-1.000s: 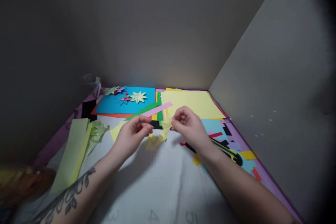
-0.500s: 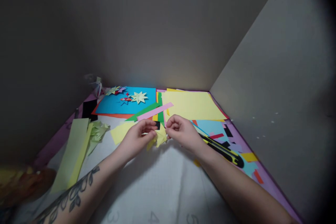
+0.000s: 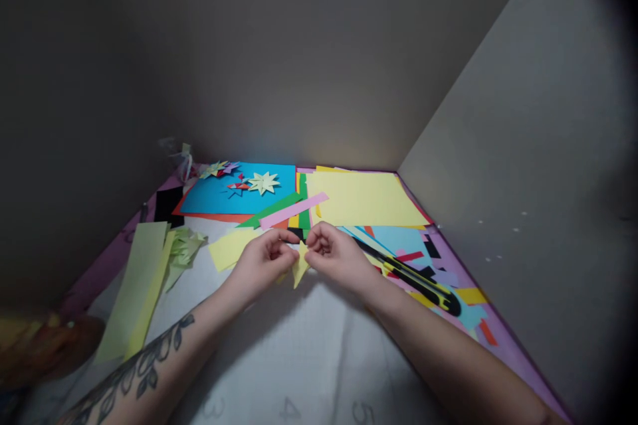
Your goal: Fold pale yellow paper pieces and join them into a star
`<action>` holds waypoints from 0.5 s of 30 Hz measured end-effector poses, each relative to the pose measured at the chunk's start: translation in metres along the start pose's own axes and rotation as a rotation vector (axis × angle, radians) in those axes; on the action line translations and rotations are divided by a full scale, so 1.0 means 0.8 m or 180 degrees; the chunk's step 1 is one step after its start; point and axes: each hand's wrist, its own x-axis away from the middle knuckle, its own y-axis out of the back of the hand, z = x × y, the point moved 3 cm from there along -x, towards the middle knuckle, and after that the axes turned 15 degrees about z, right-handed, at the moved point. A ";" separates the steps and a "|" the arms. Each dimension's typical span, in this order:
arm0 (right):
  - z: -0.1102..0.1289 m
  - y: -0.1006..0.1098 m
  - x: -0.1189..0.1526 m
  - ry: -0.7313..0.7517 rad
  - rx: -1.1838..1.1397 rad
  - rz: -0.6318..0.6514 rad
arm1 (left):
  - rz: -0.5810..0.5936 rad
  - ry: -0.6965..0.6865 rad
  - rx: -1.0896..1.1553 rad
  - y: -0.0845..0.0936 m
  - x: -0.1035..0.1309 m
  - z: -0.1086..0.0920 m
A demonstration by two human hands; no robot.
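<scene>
A small folded yellow paper piece [image 3: 300,267] with pointed tips hangs between my two hands, above the white surface. My left hand [image 3: 266,255] pinches its left side between thumb and fingers. From the other side my right hand [image 3: 335,251] pinches it too, with the fingers curled in. The fingertips cover part of the folds. Just left of my left hand lies a flat yellow paper sheet [image 3: 226,247]. A pink paper strip [image 3: 294,210] lies beyond the hands, over green paper [image 3: 266,211].
A blue sheet [image 3: 209,196] at the back left bears several folded paper stars [image 3: 263,182]. Cream sheets [image 3: 369,199] lie back right. A yellow-and-black utility knife [image 3: 423,282] rests among scraps at right. Pale green strips [image 3: 134,292] and crumpled paper [image 3: 184,249] lie left.
My hands have come closer together around the yellow paper piece, the right one shifting left. The piece now shows narrower, with a tip pointing down.
</scene>
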 end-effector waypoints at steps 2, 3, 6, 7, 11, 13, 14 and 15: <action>0.002 0.005 0.000 -0.0006 -0.0008 -0.0039 | -0.0110 0.0001 -0.0080 0.006 0.002 -0.005; 0.004 0.011 0.001 0.0011 -0.0017 -0.0100 | -0.0186 -0.0017 -0.0115 0.011 0.003 -0.009; 0.010 0.035 0.003 0.0122 0.0036 -0.0420 | -0.0547 -0.0155 -0.0187 0.032 0.007 -0.023; 0.010 0.044 0.003 0.0150 0.0125 -0.0506 | -0.0663 -0.0198 -0.0209 0.039 0.009 -0.027; -0.004 0.070 -0.001 -0.0246 0.0845 -0.0398 | -0.0701 -0.0207 -0.0673 0.048 0.012 -0.030; -0.017 0.073 -0.004 -0.0550 0.1229 -0.0172 | -0.0422 -0.0215 -0.1331 0.037 0.009 -0.024; -0.023 0.073 -0.005 -0.0664 0.1335 -0.0055 | -0.0246 -0.0274 -0.1749 0.027 0.007 -0.019; -0.027 0.071 -0.005 -0.0751 0.1391 0.0051 | -0.0053 -0.0358 -0.2199 0.016 0.006 -0.013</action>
